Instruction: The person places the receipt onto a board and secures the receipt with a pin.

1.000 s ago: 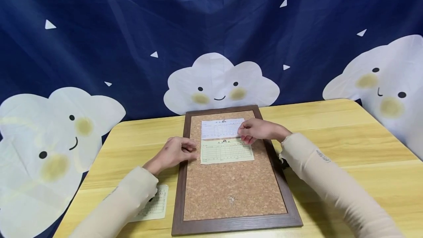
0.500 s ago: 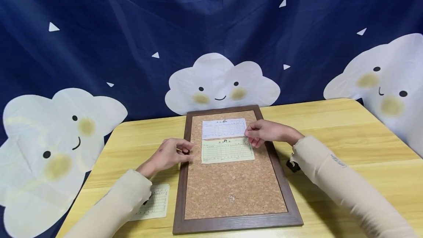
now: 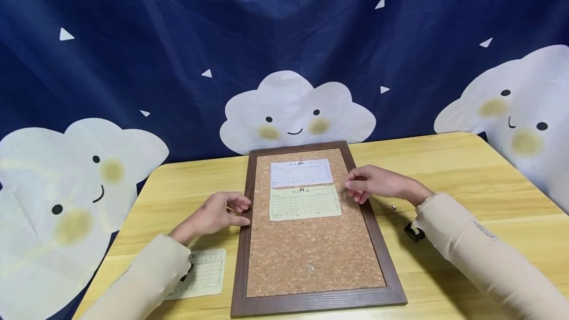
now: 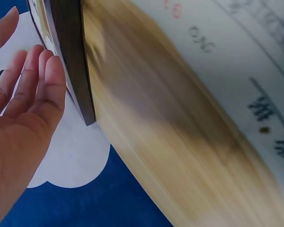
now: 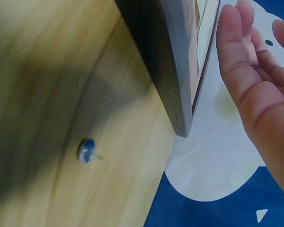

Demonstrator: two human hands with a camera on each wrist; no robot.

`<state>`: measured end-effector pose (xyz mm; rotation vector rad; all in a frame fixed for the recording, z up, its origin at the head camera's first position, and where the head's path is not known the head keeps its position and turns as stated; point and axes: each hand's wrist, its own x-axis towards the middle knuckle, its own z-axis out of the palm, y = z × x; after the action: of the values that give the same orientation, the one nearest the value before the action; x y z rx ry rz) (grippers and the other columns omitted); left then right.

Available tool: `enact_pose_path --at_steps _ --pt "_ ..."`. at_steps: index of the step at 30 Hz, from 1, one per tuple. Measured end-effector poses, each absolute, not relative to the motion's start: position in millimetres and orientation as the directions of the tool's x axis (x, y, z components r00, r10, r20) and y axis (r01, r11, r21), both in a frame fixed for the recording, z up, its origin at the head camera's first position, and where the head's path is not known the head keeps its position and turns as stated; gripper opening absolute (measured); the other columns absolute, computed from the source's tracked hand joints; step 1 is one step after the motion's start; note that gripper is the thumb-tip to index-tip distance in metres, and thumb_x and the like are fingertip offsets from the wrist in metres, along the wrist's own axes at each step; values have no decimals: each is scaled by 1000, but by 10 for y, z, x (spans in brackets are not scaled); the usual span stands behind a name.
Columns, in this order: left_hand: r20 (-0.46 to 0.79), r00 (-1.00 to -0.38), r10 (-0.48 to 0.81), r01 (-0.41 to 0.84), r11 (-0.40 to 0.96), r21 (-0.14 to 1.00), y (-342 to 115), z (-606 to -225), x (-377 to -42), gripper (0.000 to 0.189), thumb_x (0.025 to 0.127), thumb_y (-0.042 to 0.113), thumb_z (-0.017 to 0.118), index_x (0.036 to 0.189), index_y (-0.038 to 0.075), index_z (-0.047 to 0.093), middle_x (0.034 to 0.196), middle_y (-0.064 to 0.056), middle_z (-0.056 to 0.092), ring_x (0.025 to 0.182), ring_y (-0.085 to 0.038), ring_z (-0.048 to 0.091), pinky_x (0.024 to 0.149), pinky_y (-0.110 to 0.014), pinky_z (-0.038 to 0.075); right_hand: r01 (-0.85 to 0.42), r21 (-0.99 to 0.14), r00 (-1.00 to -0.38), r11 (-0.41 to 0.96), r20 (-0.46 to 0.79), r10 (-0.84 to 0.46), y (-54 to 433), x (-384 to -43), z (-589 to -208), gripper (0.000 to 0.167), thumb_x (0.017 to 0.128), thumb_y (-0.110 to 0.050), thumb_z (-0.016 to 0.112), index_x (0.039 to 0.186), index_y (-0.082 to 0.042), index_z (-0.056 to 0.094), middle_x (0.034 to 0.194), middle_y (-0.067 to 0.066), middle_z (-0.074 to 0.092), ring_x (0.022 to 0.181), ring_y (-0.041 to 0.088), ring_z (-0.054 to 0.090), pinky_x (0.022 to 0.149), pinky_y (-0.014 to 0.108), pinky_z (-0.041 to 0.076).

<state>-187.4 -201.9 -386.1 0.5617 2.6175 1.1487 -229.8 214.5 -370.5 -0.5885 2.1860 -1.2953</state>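
A framed corkboard [image 3: 317,248] lies on the table, with a white-blue form slip [image 3: 301,174] high on it and a yellow-green form slip [image 3: 304,203] just below. Each slip has a thumbtack at its top edge, one thumbtack [image 3: 302,189] on the yellow-green slip. My left hand [image 3: 218,215], fingers relaxed and holding nothing, is at the left side of the brown frame [image 4: 71,61]. Across the board, my right hand [image 3: 378,182] hovers over the right frame edge, fingers loosely bent; the right wrist view shows nothing between them.
Another yellow-green slip [image 3: 206,273] lies on the table by my left forearm, partly hidden by the sleeve. A loose thumbtack [image 5: 86,150] lies on the wooden table [image 3: 449,177], right of the board. Behind hangs a navy cloth [image 3: 186,23] with cloud prints.
My right hand has drawn away to the right from the white-blue slip. My left hand has shifted left off the cork to the frame. The loose thumbtack on the table has come into view.
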Motion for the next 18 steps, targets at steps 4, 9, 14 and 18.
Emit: enact_pose_path --at_steps 4,9,14,18 --pt "-49 -887 460 271 601 752 -2087 -3870 -1862 30 80 9 85 103 0 69 96 -7 68 89 -22 63 75 -26 53 -100 -889 -770 447 -216 -600 2207 -2272 -3699 26 105 -13 52 107 12 57 92 14 62 79 21 62 73 35 57" --pt "-66 -862 502 278 578 767 -2189 -3846 -1825 31 78 9 86 101 0 66 98 -10 67 93 -28 62 78 -29 54 -94 -889 -774 448 -218 -595 2275 -2246 -3683 28 105 -15 52 110 12 57 92 14 62 80 23 62 73 35 57" --pt "-105 -839 533 262 567 781 -2246 -3832 -1774 34 77 8 86 101 -2 64 100 -13 65 96 -31 60 79 -31 54 -96 -891 -771 443 -215 -600 2311 -2210 -3669 28 105 -15 53 111 12 58 92 14 62 81 24 61 73 36 57" --pt "-116 -841 528 244 562 790 -2267 -3831 -1740 34 77 7 86 101 -3 63 100 -14 64 96 -32 59 80 -34 54 -85 -898 -768 432 -217 -603 2325 -2181 -3651 28 105 -16 53 110 12 57 93 15 62 81 23 61 73 36 56"
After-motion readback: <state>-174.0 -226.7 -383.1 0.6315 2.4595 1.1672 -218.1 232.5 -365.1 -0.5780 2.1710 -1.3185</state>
